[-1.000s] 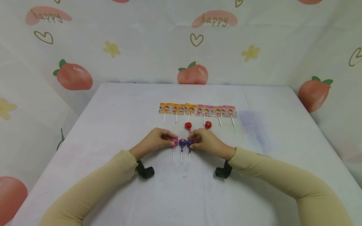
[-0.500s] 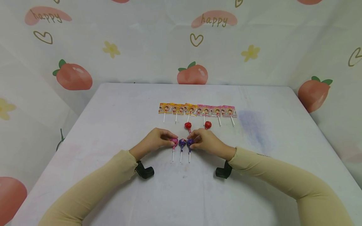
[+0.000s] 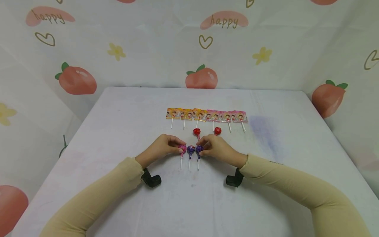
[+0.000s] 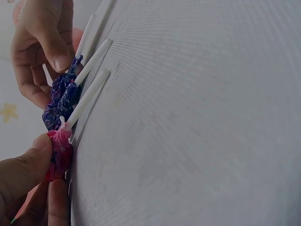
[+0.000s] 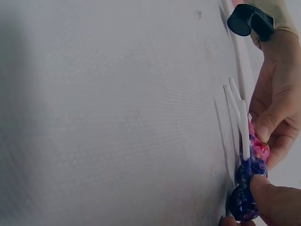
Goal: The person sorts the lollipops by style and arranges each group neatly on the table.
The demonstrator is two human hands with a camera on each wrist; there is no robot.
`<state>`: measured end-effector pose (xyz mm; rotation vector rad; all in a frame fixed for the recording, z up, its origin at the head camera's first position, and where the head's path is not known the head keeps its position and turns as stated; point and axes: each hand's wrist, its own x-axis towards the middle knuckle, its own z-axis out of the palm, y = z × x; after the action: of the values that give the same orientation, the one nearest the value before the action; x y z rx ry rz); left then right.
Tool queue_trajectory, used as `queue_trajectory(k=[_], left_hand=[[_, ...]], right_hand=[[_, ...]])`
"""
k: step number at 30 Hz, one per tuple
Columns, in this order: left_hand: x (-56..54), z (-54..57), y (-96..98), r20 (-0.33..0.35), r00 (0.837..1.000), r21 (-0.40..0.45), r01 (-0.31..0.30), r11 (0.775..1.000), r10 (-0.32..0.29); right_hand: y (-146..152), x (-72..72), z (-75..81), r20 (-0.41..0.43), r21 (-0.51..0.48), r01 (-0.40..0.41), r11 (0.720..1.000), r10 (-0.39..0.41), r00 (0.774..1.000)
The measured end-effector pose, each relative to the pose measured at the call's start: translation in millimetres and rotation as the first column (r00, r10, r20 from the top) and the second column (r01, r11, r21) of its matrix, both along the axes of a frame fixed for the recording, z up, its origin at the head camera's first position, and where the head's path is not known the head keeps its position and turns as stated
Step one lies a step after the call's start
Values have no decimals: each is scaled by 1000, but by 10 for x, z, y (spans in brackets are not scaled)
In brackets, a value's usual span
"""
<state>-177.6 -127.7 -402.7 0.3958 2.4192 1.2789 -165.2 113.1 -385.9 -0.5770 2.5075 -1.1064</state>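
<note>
My left hand (image 3: 164, 145) pinches the head of a pink-wrapped lollipop (image 4: 60, 157) between thumb and fingers. On the other side, my right hand (image 3: 218, 148) pinches a purple-wrapped lollipop (image 3: 199, 150). Between these two lies a second purple lollipop (image 3: 190, 150), touched by neither hand as far as the head view shows. All three lie side by side on the table, their white sticks pointing towards me. Just beyond the right hand are two red lollipops (image 3: 196, 131), their sticks mostly hidden behind its fingers.
Farther back, a row of flat-packed lollipops in yellow wrappers (image 3: 186, 114) and pink wrappers (image 3: 226, 116) lies across the white table (image 3: 133, 108). A backdrop cloth (image 3: 154, 42) with printed peaches rises behind. Each wrist carries a black camera mount (image 3: 152, 179).
</note>
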Motion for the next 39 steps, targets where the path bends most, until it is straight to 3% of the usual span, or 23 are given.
queue_trajectory(k=[9, 14, 18, 28, 39], left_hand=[[8, 23, 1, -3, 1000, -3, 3, 1000, -3], [7, 10, 9, 10, 1000, -3, -5, 1000, 5], [9, 2, 8, 10, 1000, -6, -2, 1000, 2], [12, 7, 8, 5, 1000, -19, -13, 1000, 13], [12, 10, 4, 18, 1000, -21, -7, 1000, 8]], right_hand=[[84, -67, 142, -27, 14, 34, 999, -33, 999], [245, -161, 300, -64, -93, 77, 993, -84, 994], [399, -265, 341, -83, -182, 110, 977, -127, 988], [616, -426, 133, -78, -191, 166, 967, -184, 980], [563, -477, -67, -52, -34, 188, 982, -190, 980]])
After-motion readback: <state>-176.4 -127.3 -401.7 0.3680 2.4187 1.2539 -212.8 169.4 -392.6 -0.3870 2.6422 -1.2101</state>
